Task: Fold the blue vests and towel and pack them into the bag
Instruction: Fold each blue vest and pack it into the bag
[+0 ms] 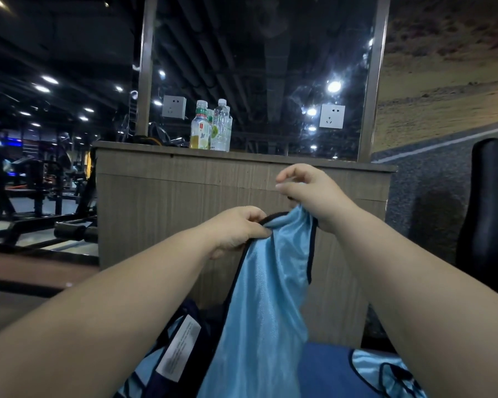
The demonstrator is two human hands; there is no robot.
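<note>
A person holds a light blue vest (266, 297) up in the air with both hands. The left hand (239, 229) pinches the dark edge at the top of the vest between thumb and fingers. The right hand (309, 193) is just beside it and a bit higher. Its lower fingers grip the other top corner of the vest, and its thumb and first finger are curled with nothing between them. The vest hangs down from the two hands, in front of a wooden counter (170, 202).

Down low on the left lies a second vest (144, 377) with a white label (179, 347) on it. A third vest (385, 372) lies low on the right, on something darker blue (325, 369); what that is cannot be told.

Two bottles (210, 127) stand close together on top of the counter. A white socket (332, 116) sits on the wall behind. A black chair (489, 214) is at the right.
</note>
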